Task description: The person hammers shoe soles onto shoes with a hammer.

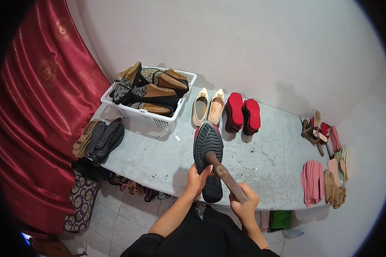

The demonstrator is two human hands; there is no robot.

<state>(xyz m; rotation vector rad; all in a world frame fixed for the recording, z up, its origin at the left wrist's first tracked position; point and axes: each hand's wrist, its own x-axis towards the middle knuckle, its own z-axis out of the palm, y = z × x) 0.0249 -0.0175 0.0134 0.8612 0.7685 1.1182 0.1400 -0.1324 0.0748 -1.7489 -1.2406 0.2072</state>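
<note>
My left hand (196,180) is wrapped round the side of a black ridged shoe sole (207,139), its tread facing up. A thin red edge shows along the sole's far left side. The fingers underneath are hidden. In my right hand (245,203) is the wooden handle of a hammer (227,180). Its brownish head rests on or just over the middle of the tread; I cannot tell whether it touches. The sole is held above the near edge of the grey table (158,152).
At the back left, a white plastic basket (187,92) holds black patterned shoes on wooden lasts. Cream flats (200,108) stand beside stacked red soles (234,111). Dark soles (105,139) are piled left. Pink pieces (312,182) and hand tools (315,132) lie right. A red curtain (38,128) hangs left.
</note>
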